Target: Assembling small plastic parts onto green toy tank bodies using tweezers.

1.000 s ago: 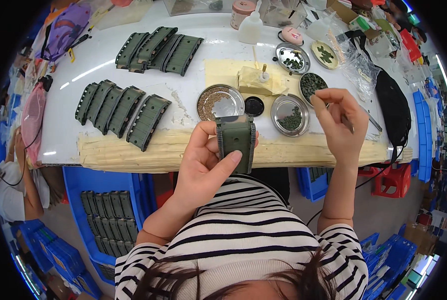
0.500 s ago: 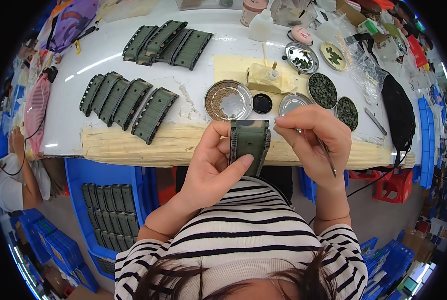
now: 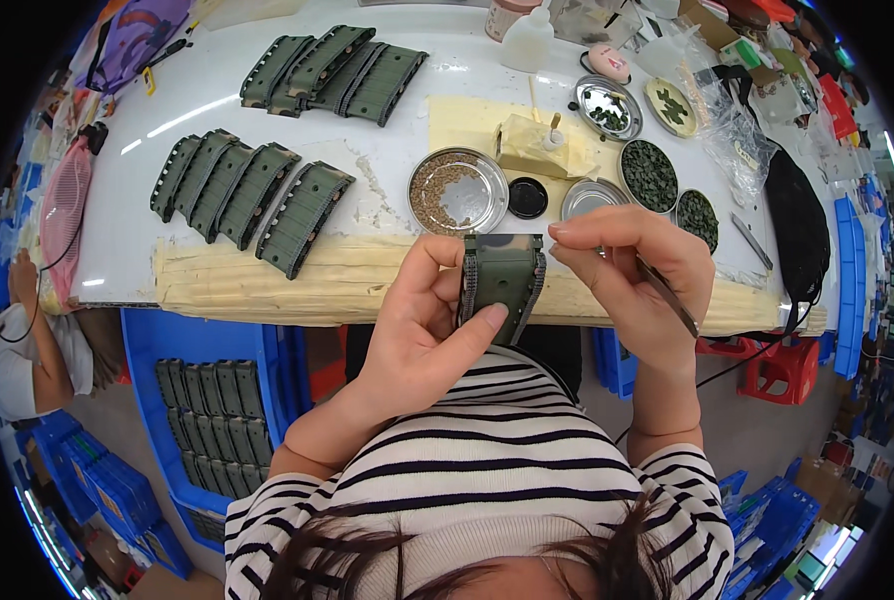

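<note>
My left hand [image 3: 414, 335] grips a dark green camouflage piece [image 3: 500, 275] with ridged black edges, its thumb across the front and its fingers behind. It is held upright at the table's front edge. Just right of the piece's top corner, my right hand [image 3: 647, 280] has its thumb and forefinger pinched together; anything tiny between them is too small to make out. A slim metal tool, seemingly tweezers [image 3: 670, 296], lies tucked in the same hand and points down to the right.
Similar green pieces lie in two groups [image 3: 337, 70] on the white table. Ahead are a round tin of brown bits [image 3: 432, 203], a black lid [image 3: 527, 197], a yellow-wrapped block [image 3: 542, 150] and tins of dark green bits [image 3: 649, 178]. A blue crate [image 3: 142, 370] of pieces stands lower left.
The view has shifted slightly. My right hand has turned a little, so the metal tool slants further right. My left hand keeps the same hold on the green piece.
</note>
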`<action>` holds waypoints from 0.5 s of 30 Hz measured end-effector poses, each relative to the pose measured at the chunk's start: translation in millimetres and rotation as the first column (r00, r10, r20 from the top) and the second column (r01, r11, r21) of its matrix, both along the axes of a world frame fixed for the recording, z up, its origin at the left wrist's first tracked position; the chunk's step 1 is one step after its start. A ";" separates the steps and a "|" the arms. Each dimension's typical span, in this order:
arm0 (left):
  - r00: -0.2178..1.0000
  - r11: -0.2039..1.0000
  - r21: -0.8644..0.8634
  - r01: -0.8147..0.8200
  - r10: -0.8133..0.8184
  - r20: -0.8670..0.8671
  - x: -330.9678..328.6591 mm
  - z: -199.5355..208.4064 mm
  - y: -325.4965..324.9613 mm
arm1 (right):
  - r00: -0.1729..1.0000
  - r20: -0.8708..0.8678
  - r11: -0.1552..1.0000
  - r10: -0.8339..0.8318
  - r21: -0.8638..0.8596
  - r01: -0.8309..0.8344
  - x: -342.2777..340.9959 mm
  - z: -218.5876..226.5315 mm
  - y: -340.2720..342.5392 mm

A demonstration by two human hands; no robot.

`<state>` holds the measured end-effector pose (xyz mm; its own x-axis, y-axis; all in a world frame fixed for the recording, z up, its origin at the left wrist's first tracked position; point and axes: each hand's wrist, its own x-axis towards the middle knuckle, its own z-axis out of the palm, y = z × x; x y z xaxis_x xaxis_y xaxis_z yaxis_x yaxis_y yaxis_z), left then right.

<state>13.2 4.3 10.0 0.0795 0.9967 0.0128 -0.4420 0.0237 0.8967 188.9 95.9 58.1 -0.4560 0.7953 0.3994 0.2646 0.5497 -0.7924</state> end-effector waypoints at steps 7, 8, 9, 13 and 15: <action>0.996 0.999 -0.052 -0.011 0.016 0.084 2.7 4.3 -0.4 | 1.000 -0.013 0.994 0.012 0.105 -0.011 -3.9 0.1 1.8; 0.996 0.998 -0.057 -0.006 0.011 0.085 2.6 4.5 -0.5 | 1.000 0.000 0.992 0.012 0.129 -0.012 -4.4 0.4 1.7; 0.996 0.998 -0.061 -0.003 0.008 0.085 2.1 4.2 -0.6 | 1.000 0.010 0.988 0.013 0.152 -0.014 -5.1 0.3 1.8; 1.000 1.000 -0.027 0.013 -0.013 0.013 -1.8 1.0 -0.7 | 0.999 0.034 0.998 -0.015 0.056 0.013 -3.9 1.2 -3.0; 1.000 1.000 -0.019 0.012 -0.012 0.007 -2.4 0.3 -1.0 | 1.000 0.029 1.000 -0.008 0.002 0.008 -1.0 -0.4 -2.6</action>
